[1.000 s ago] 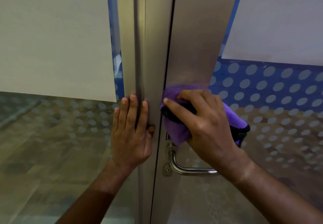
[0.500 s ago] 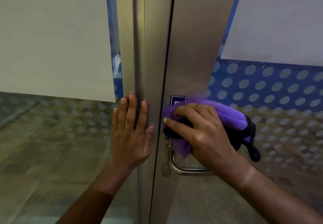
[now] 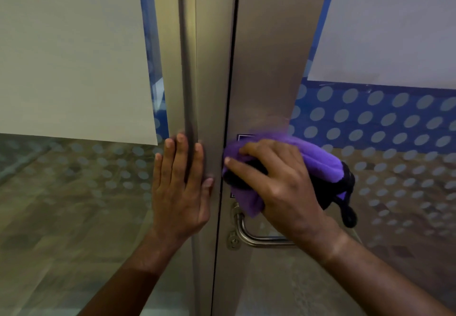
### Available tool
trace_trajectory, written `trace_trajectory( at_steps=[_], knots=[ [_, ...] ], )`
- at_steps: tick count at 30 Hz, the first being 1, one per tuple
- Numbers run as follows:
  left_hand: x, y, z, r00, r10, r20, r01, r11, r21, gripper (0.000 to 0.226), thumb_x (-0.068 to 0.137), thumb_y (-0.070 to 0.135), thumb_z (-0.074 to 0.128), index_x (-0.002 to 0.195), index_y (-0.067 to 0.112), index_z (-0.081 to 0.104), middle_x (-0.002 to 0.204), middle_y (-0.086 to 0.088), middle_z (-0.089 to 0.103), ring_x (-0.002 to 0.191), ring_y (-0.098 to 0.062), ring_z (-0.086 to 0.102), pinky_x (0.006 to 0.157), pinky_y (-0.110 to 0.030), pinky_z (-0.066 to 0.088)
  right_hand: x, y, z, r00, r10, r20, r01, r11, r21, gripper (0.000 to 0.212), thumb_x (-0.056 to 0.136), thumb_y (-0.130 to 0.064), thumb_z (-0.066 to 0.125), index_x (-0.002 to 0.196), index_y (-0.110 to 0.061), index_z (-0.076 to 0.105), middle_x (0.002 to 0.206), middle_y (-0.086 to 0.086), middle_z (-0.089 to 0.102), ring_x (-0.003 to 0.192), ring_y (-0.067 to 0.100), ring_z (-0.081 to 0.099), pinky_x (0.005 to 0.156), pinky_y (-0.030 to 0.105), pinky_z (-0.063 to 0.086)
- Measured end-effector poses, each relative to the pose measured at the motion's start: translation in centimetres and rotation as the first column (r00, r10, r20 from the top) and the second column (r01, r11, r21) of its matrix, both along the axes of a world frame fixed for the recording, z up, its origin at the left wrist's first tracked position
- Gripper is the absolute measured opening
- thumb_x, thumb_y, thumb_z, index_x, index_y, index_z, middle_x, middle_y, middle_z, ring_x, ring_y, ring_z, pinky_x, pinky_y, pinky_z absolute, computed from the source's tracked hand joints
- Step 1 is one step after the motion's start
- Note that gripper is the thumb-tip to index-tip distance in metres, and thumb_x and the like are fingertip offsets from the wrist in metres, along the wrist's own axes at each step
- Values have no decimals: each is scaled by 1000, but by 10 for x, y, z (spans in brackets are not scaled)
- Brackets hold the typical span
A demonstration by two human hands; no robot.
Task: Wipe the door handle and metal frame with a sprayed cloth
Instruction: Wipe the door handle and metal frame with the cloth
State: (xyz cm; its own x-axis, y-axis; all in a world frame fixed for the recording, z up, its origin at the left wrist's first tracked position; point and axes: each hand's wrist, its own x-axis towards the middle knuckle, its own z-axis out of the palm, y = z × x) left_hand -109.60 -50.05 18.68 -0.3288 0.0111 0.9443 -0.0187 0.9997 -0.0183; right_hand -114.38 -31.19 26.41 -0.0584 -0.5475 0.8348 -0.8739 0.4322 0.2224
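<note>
Fingers (image 3: pixel 181 157) of the left hand (image 3: pixel 181 189) are lying straight and flat against the fixed frame post (image 3: pixel 209 68), probably steadying the body while the other hand is working. The right hand (image 3: pixel 283 187) is curling round a bunched purple cloth (image 3: pixel 318 160), pressing it onto the metal door frame (image 3: pixel 269 56) just right of the gap. The door handle (image 3: pixel 256 238) is sitting just below that hand, its bar partly hidden under the wrist, seemingly not yet being wiped.
</note>
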Motion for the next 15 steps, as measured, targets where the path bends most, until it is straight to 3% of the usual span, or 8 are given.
trace_trajectory(
  at_steps=[3, 6, 9, 11, 15],
  knots=[
    [0, -1, 1, 1000, 7, 6, -7, 1000, -5, 68, 101, 33, 36, 158, 16, 3, 167, -3, -12, 155, -22, -8, 126, -40, -3, -3, 17, -12, 999, -33, 24, 32, 999, 40, 20, 91, -16, 66, 107, -10, 76, 106, 15, 70, 100, 31, 60, 83, 42, 44],
    [0, -1, 1, 1000, 10, 14, -10, 1000, -7, 69, 101, 33, 36, 158, 16, 3, 167, -3, -13, 155, -22, -9, 126, -40, -3, -3, 12, -10, 991, -75, 109, 93, 980, -175, 30, 85, -11, 76, 115, -7, 72, 109, 19, 67, 103, 30, 58, 83, 46, 48],
    [0, -1, 0, 1000, 7, 17, -7, 1000, -3, 68, 100, 32, 36, 158, 15, 5, 167, -3, -12, 155, -23, -8, 126, -41, -2, 1, -11, 3, 991, -58, 118, 93, 943, -320, 33, 87, -7, 75, 119, -5, 69, 110, 20, 65, 105, 30, 55, 86, 46, 48],
    [0, -1, -1, 1000, 1, 15, -1, 1000, -5, 68, 100, 31, 36, 158, 15, 5, 167, -3, -12, 155, -24, -7, 126, -42, -2, 2, -16, 6, 997, -25, 78, 44, 968, -247, 28, 91, -11, 70, 118, -7, 70, 111, 19, 66, 105, 31, 57, 88, 44, 47],
    [0, -1, -1, 1000, -5, 16, 5, 1000, 0, 69, 101, 33, 36, 158, 16, 2, 167, -3, -13, 155, -22, -9, 126, -41, -3, -3, 10, -5, 1000, 4, 19, -5, 999, 53, 22, 94, -17, 62, 110, -10, 75, 109, 15, 69, 101, 33, 62, 85, 43, 46]
  ],
)
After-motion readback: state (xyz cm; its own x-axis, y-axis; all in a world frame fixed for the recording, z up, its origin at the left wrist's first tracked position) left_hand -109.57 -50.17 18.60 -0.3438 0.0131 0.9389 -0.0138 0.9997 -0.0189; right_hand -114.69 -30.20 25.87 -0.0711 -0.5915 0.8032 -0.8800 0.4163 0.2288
